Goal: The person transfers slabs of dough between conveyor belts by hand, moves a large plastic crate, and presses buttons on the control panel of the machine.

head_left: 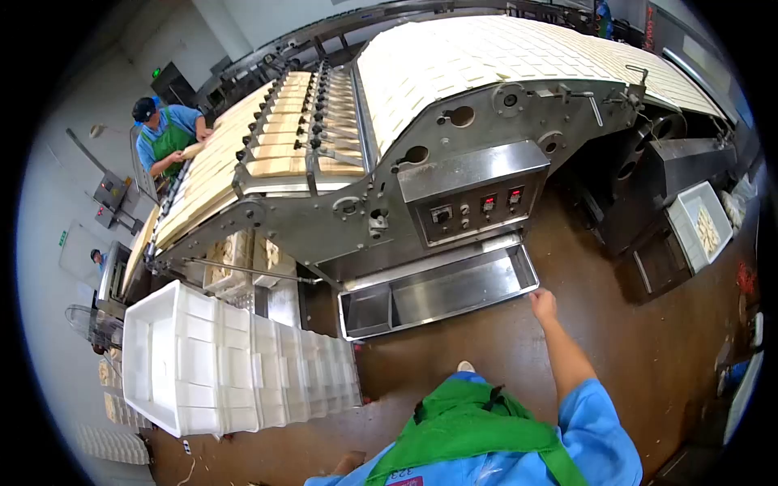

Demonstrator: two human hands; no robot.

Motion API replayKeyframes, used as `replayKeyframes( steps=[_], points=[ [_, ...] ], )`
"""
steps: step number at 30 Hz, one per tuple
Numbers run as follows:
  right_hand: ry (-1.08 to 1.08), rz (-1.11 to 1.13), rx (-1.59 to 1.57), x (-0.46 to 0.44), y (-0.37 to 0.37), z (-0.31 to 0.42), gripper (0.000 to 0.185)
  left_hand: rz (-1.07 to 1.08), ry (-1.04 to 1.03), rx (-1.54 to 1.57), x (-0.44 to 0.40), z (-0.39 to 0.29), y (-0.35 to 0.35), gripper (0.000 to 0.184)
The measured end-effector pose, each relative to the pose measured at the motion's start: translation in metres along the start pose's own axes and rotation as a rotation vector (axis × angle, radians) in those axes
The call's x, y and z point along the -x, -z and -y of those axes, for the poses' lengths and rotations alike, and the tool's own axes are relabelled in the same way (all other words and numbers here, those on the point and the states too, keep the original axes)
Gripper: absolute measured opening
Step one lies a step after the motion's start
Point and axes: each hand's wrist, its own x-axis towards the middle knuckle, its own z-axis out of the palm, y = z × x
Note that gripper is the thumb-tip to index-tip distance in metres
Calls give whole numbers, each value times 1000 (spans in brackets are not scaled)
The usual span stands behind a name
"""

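My right hand [544, 305] reaches out to the right corner of a long, shallow metal tray [458, 285], its fingers curled at the rim. The tray has a divider near its left end and lies below the machine's control box [478, 198]. Low in the view, beside my green apron [462, 421], only a bit of my left hand [348, 463] shows; its fingers cannot be made out. A tall stack of white plastic crates [243, 364] leans into view to the left of the tray.
Pale dough sheets [486, 57] cover the large machine [340, 227]. A co-worker in a dark cap [166, 134] handles dough at the far left. At the right, a white crate [701, 227] holds pale pieces. Brown floor [600, 324] lies around the tray.
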Motion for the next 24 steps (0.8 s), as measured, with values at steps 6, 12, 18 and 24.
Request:
replayKeyframes(
  steps=[6, 12, 18, 24],
  points=[
    [106, 13, -3, -114, -11, 26, 26, -192, -164, 252, -13, -136, -23, 37],
    [103, 37, -25, -223, -44, 30, 27, -395, -366, 485, 21, -272, -2, 35],
    [142, 63, -156, -297, -82, 34, 43, -386, -83, 784, 59, -277, -95, 31],
    [224, 85, -249, -321, -94, 41, 43, -136, 240, 1105, 102, -247, -229, 35]
  ],
)
